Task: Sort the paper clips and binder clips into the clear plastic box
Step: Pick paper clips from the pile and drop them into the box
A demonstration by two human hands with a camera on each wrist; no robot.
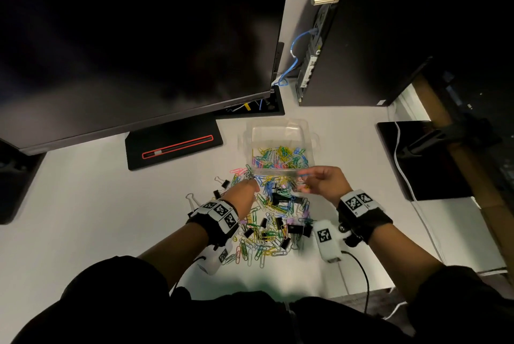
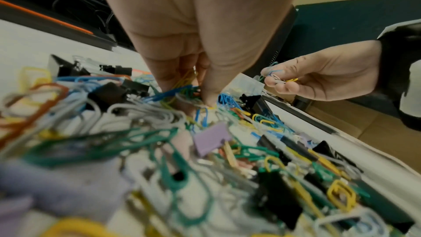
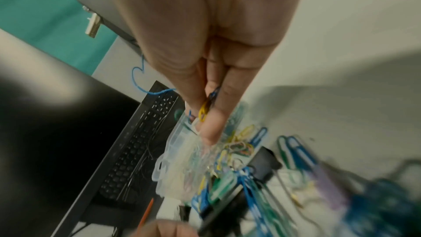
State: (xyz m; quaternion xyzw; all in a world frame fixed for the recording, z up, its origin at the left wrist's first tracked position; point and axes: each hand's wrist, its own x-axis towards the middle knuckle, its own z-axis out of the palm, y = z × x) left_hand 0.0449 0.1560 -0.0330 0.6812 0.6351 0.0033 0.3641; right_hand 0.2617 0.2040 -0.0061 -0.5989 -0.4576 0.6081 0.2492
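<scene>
White desk [image 1: 83,204] w/ clip pile [image 1: 269,221], clear box [image 1: 279,132], monitor stand [image 1: 172,143], PC tower [image 1: 361,38].

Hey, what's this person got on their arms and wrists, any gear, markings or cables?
Both hands, left hand and right hand, are bare. Each wrist carries a black strap with white blocks printed with black square code markers. A white camera pod hangs under each wrist, also marked, and a black cable trails from the right one. Dark sleeves cover the upper arms.

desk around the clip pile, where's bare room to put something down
Bare desk lies left of the pile of clips, below the monitor base. A narrower strip lies between the clear plastic box and the black pad. Crowded: the pile itself, where the left hand and right hand pinch paper clips.
</scene>
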